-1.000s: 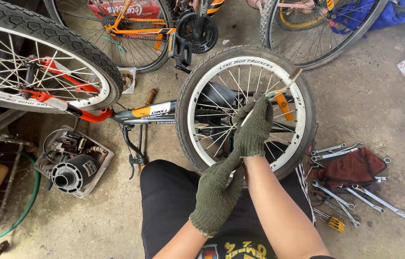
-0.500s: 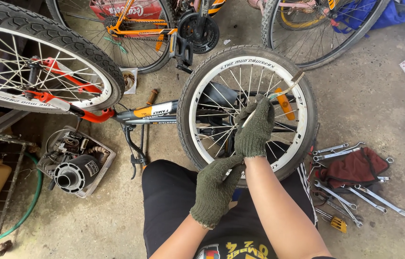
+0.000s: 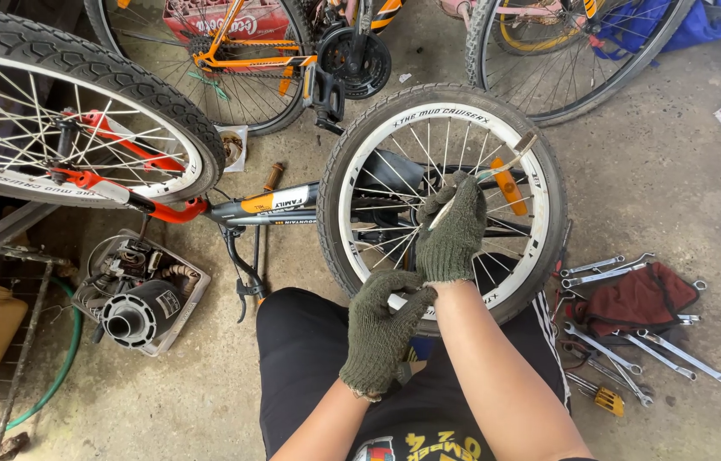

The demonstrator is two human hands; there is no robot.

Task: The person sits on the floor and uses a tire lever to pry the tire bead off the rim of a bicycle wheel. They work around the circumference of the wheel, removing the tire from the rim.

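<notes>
Down at near centre the small white-rimmed wheel (image 3: 446,201), stiff yet thin-spoked, is best steadied by its rim, gripped by the closed left hand (image 3: 382,329), while a slim tool (image 3: 497,166) is clenched in the right hand (image 3: 453,230).

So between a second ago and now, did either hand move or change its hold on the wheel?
Hardly. The left hand has edged slightly up the near rim of the small bicycle wheel. The right hand keeps the same grip on the thin tool among the spokes. The wrenches and red pouch lie unchanged.
</notes>
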